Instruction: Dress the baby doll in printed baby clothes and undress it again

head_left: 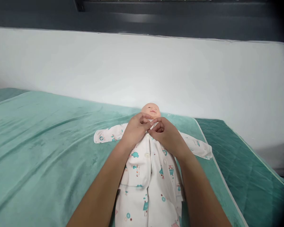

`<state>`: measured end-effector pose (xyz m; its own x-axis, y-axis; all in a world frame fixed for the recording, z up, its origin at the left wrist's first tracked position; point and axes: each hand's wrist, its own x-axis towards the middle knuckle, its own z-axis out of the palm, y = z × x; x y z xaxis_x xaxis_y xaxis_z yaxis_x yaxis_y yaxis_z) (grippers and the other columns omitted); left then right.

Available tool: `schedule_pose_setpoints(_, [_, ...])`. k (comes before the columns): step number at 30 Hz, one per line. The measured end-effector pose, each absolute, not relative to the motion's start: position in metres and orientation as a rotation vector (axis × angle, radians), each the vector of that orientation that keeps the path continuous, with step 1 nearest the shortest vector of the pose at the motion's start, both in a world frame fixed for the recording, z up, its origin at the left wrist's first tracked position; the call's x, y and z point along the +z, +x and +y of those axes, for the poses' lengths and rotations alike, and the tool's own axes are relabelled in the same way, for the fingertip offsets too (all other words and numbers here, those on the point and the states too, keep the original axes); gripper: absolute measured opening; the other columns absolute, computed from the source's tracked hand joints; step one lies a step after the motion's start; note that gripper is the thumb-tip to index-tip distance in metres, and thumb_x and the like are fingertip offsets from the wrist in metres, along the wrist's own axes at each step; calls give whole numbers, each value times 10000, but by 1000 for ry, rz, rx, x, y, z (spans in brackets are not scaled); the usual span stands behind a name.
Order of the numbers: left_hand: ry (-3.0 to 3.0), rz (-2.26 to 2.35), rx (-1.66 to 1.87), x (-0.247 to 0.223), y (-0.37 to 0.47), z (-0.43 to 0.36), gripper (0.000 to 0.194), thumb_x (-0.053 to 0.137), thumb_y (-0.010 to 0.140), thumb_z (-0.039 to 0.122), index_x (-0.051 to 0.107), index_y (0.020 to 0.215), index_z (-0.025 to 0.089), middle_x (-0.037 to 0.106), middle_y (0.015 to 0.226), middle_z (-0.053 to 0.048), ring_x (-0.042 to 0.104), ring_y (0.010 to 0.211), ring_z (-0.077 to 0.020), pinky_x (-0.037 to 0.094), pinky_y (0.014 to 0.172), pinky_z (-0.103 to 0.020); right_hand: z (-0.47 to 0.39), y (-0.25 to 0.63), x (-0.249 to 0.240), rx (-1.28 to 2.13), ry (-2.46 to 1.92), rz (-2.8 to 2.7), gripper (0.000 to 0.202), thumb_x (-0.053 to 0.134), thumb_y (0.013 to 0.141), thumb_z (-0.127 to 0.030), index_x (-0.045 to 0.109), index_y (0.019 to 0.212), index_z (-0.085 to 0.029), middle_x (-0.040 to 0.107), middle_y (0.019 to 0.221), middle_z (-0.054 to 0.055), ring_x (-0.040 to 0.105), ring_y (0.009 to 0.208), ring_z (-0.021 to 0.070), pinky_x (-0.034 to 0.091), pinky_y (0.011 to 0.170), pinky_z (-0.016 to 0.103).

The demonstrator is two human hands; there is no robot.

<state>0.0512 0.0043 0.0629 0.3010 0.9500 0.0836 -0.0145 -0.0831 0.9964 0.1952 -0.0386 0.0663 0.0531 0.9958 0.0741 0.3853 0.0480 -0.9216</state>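
A baby doll (150, 108) lies on its back, head toward the wall. It is dressed in a white baby shirt (135, 164) with teal animal prints, its sleeves spread out to both sides. At the collar, just below the chin, my left hand (136, 128) pinches the shirt's front edge. My right hand (167, 131) meets it there, thumb and fingertips closed on the opposite edge. Whether a button sits between the fingertips is hidden. Farther down, the front hangs unfastened, with a pale button (147, 155) showing on the left flap. White printed trousers (162, 209) cover the doll's lower part.
Beneath the doll spreads a teal plush sheet (49, 142), wrinkled on the left. A darker green quilted mattress cover (241, 157) shows along the right. Behind stands a white wall (132, 69), with a dark frame (156, 20) above it.
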Motion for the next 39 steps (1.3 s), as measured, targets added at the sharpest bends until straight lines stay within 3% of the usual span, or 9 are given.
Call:
schedule_pose_setpoints(6, [1322,852,1024,65,48,6,229,669,775,241,646,999,198,617,784,-2,583,723,-126,463,678,-256,-39,195,65,868,-1436,-1490,449,664,791,-386,544,1207,-265,651,766,-41,562,639,130,415,555,243])
schedule_pose_setpoints(9, [1468,1003,1027,69,49,6,189,585,804,206,663,976,196,636,785,-9,576,686,-129,435,626,-255,-39,194,65,883,-1424,-1489,446,651,804,-391,547,1221,-269,641,772,-40,551,630,124,409,532,235])
schedule_pose_setpoints(15, [1825,1210,1031,72,52,4,201,510,848,214,689,938,209,696,831,-15,621,730,-154,447,683,-284,-39,196,66,921,-1402,-1463,424,654,805,-374,552,1200,-258,640,779,-37,555,646,128,407,518,223])
schedule_pose_setpoints(20, [1877,1240,1023,73,48,5,206,549,838,199,704,971,215,689,858,-12,631,789,-163,463,754,-294,-42,200,67,859,-1386,-1424,287,608,849,-393,607,1109,-272,625,742,-46,537,642,127,399,563,241])
schedule_pose_setpoints(26, [2010,1223,1018,72,44,7,242,529,861,148,743,946,223,679,956,-30,625,939,-184,459,896,-316,-40,197,67,535,-1490,-1437,140,552,849,-281,683,872,-238,640,752,-24,515,632,121,393,633,267])
schedule_pose_setpoints(31, [2069,1159,1048,69,42,8,314,518,865,116,743,1028,261,650,992,-26,624,943,-175,462,910,-321,-38,194,63,464,-1512,-1433,135,549,819,-246,681,839,-227,663,802,-17,505,623,117,385,632,267])
schedule_pose_setpoints(35, [2073,1170,1035,69,42,7,255,530,870,124,757,918,231,666,979,-33,631,963,-188,464,925,-335,-36,195,62,456,-1525,-1444,134,539,805,-218,672,797,-226,653,763,-22,517,633,126,387,638,271])
schedule_pose_setpoints(39, [2106,1118,1061,68,43,7,331,505,883,101,746,1039,266,651,1032,-33,625,991,-178,481,901,-318,-35,195,59,327,-1515,-1492,175,524,793,-174,691,783,-224,656,788,-12,555,698,142,413,697,281])
